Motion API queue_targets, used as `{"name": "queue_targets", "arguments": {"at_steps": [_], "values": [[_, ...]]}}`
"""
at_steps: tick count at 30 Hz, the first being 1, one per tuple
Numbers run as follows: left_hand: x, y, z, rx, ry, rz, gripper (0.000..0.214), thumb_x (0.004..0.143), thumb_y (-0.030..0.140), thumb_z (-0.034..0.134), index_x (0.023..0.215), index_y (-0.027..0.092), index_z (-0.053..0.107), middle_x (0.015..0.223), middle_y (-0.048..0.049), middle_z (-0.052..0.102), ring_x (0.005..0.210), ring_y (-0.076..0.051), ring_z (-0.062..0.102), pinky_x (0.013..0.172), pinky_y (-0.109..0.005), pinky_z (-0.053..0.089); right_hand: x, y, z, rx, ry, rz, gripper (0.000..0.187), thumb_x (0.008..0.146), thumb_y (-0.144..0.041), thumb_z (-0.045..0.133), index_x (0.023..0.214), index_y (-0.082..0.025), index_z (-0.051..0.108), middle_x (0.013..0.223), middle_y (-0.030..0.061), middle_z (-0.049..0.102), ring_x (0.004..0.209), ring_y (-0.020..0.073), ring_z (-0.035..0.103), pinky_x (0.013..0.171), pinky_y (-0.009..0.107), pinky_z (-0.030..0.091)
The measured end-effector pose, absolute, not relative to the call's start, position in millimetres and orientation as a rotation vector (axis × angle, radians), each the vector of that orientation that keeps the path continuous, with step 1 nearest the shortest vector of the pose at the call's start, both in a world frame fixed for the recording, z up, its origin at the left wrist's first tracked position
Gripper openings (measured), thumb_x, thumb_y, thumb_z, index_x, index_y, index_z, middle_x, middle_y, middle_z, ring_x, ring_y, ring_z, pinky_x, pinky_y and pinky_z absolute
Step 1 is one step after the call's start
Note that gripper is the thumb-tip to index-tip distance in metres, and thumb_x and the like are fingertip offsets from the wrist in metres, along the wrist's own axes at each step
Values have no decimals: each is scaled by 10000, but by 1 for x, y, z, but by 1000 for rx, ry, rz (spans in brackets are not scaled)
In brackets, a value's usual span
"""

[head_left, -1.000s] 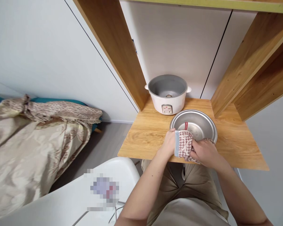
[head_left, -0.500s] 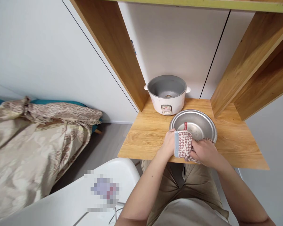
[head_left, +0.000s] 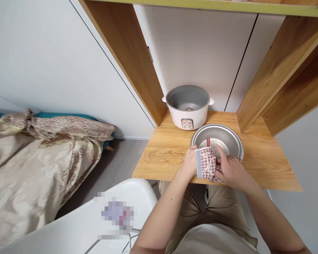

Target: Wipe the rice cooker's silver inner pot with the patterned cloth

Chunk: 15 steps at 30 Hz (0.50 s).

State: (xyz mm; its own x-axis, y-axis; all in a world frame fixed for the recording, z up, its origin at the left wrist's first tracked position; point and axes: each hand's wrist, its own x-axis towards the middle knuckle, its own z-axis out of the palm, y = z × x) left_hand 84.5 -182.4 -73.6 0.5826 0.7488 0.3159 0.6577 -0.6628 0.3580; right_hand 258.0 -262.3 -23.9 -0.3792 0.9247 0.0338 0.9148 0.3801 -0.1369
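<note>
A round metal inner pot (head_left: 231, 143) sits near the front of the wooden shelf, with a small red tag (head_left: 208, 141) against its inside wall. A brown-and-white patterned cloth (head_left: 208, 162) with a blue hem hangs over its near rim. My left hand (head_left: 189, 163) is closed at the hem, beside the pot's left rim; the cloth hides most of its fingers. On the right, my right hand (head_left: 232, 172) pinches bunched cloth at the near rim, its index finger extended over the pot's inside.
Behind the pot stands a white rice cooker body (head_left: 187, 118), lidless, with a grey interior. Wooden uprights (head_left: 127, 56) flank the shelf (head_left: 159, 158). A white chair (head_left: 137, 190) holds a blurred item at lower left. Further left is a patterned bedcover (head_left: 42, 158).
My right index finger has lifted off the cloth and now points into the pot. My left hand, the cloth and the pot stay almost where they were.
</note>
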Motion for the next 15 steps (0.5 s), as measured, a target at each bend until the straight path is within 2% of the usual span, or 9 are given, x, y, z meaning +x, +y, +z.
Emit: {"name": "queue_targets", "arguments": {"at_steps": [2,4,6,8,11,15], "values": [[84,-183,-73,2653,1150,679,290,772,276,561,498,198,508,450,9,470,465,-129,373,596,-319,312,260,-263,-23,-1605,-2605,120,629,886,-298,420,1464,-115,255,842,65,708,712,217,619,684,310,366],[83,-184,-73,2709,1128,699,280,775,287,553,512,200,516,446,3,472,467,-138,389,588,-322,306,262,-263,-22,-1535,-2686,101,592,894,-254,412,1473,-244,295,871,37,708,711,188,614,676,290,356],[83,-184,-73,2766,1117,688,285,762,308,559,503,203,504,442,-6,483,467,-148,404,585,-328,305,264,-262,-21,-1506,-2697,102,570,890,-227,425,1446,-328,355,893,18,707,728,170,615,678,277,352],[82,-185,-71,2817,1125,639,291,737,332,574,491,205,485,453,-20,506,462,-156,416,587,-338,307,265,-262,-22,-1501,-2655,120,541,885,-216,428,1413,-332,415,887,14,708,740,167,617,686,276,352],[82,-188,-64,2834,1162,563,252,728,368,580,550,202,513,506,-40,559,472,-168,450,604,-344,323,266,-263,-23,-1501,-2562,166,449,893,-233,411,1329,-263,515,913,31,709,772,172,619,705,280,358],[82,-193,-53,2745,1240,545,226,812,414,531,854,198,582,572,-15,598,527,-185,501,641,-324,349,263,-264,-16,-1550,-2497,239,256,881,-294,431,1045,-213,609,887,34,686,767,176,598,693,276,344]]}}
